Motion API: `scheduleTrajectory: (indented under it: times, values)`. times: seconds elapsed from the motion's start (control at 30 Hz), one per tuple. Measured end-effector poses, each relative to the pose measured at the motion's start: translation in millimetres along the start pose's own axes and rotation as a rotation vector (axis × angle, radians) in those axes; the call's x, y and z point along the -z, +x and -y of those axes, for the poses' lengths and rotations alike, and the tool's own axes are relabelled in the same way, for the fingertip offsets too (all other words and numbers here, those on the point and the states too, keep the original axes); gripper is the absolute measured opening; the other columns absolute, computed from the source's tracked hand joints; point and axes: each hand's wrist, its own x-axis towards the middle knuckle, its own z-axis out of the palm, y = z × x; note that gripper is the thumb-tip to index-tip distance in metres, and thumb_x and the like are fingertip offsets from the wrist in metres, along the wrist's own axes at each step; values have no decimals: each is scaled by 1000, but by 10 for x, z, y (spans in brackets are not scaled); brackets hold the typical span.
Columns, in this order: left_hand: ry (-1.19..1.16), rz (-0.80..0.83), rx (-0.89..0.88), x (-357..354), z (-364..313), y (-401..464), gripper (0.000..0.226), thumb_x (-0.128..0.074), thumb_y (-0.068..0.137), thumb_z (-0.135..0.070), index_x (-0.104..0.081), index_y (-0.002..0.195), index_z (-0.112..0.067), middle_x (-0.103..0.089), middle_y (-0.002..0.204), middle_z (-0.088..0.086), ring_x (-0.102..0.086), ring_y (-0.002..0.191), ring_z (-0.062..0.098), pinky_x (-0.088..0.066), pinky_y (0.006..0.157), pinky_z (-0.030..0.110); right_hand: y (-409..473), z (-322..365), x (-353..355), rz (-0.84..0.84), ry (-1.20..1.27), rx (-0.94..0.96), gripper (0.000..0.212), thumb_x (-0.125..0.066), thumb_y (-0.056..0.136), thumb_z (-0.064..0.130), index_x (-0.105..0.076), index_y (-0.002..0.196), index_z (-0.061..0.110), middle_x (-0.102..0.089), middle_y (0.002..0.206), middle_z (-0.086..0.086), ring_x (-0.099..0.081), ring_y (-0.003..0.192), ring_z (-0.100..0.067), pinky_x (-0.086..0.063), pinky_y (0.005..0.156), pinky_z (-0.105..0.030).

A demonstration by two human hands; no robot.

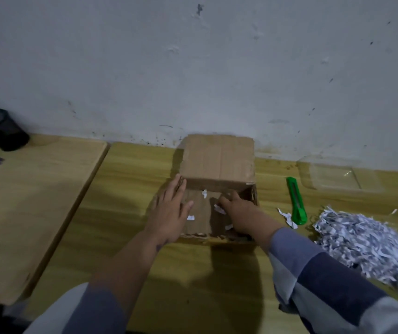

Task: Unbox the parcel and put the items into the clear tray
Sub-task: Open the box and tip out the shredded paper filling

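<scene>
In the head view the left hand (169, 213) lies flat, fingers spread, on the open cardboard box's (217, 162) left edge, while the right hand (235, 210) reaches inside among paper scraps (204, 193), fingers curled, perhaps pinching something unseen; the clear tray (333, 174) sits empty, far right of that hand.

Left hand (170, 210): flat, palm down, fingers straight and slightly spread, pointing away from the body. Forearm bare, sleeve pushed up near the elbow; small dark mark at the wrist.

Right hand (237, 212): back of hand up, fingers curled downward and inward, tips out of sight; what they hold, if anything, cannot be told. Forearm covered to the wrist by a blue-and-grey sleeve.
</scene>
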Motion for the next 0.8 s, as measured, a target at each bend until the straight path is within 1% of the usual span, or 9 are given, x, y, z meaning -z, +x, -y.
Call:
scheduleTrajectory:
  times: [0.1,0.17,0.27,0.37,0.43,0.53,0.6,0.67,0.8]
  values:
    - [-85,-18,-32,21,-2,-28,61,-25,101,-42,5,152,-27,18,158,-17,-10,146,12,-21,115,35,53,72,-21,-81,268,-2,52,-68,81,12,-43,126,9,-45,133,-18,-49,118,-35,-43,95,-36]
    - [-150,-9,-33,27,-3,-40,61,-26,102,-37,10,151,-31,20,158,-16,-18,143,13,-36,100,27,98,180,-29,-167,440,-6,53,-74,75,17,-49,122,13,-57,121,-13,-54,111,-30,-44,90,-32]
    - [-262,37,2,31,8,-57,60,-26,104,-32,13,149,-40,8,160,-11,-22,144,17,-32,94,22,123,304,14,-252,686,-21,54,-79,70,19,-54,118,21,-60,105,-1,-59,95,-20,-51,88,-35]
    - [-289,54,33,23,16,-53,65,-29,104,-24,15,148,-38,-8,161,-7,-33,138,20,-33,88,17,89,271,63,-291,484,-8,53,-72,76,19,-51,124,21,-54,124,-7,-56,111,-26,-47,97,-40]
    - [-295,37,41,5,16,-49,70,-33,102,-16,15,148,-38,-11,161,-5,-39,133,22,-38,77,13,28,223,62,-158,267,-47,57,-66,81,22,-42,133,17,-46,133,-14,-51,119,-34,-44,100,-39]
    - [-344,1,35,-23,9,-72,74,-33,101,-9,14,148,-40,-9,161,-7,-33,139,22,-37,85,17,-37,206,-12,35,176,-126,59,-66,82,20,-35,132,13,-48,129,-18,-51,117,-36,-44,95,-37]
    - [-400,-22,13,-40,15,-99,76,-33,100,-5,13,148,-42,-7,161,-7,-27,142,20,-35,92,20,-61,237,-77,39,257,-119,55,-67,81,15,-38,128,12,-54,126,-16,-54,114,-33,-46,87,-33]
    - [-432,-48,-15,-46,17,-128,76,-31,99,-3,12,148,-43,-9,161,-6,-25,143,19,-32,101,23,-52,287,-137,-7,422,-70,47,-67,81,14,-46,123,14,-60,121,-12,-57,106,-27,-43,79,-26]
    - [-466,-78,-30,-40,-7,-190,83,-37,96,2,10,149,-42,-10,161,-7,-32,140,18,-35,101,23,-54,348,-151,-252,671,-33,27,-60,83,5,-61,106,19,-64,101,-4,-59,95,-21,-48,81,-26]
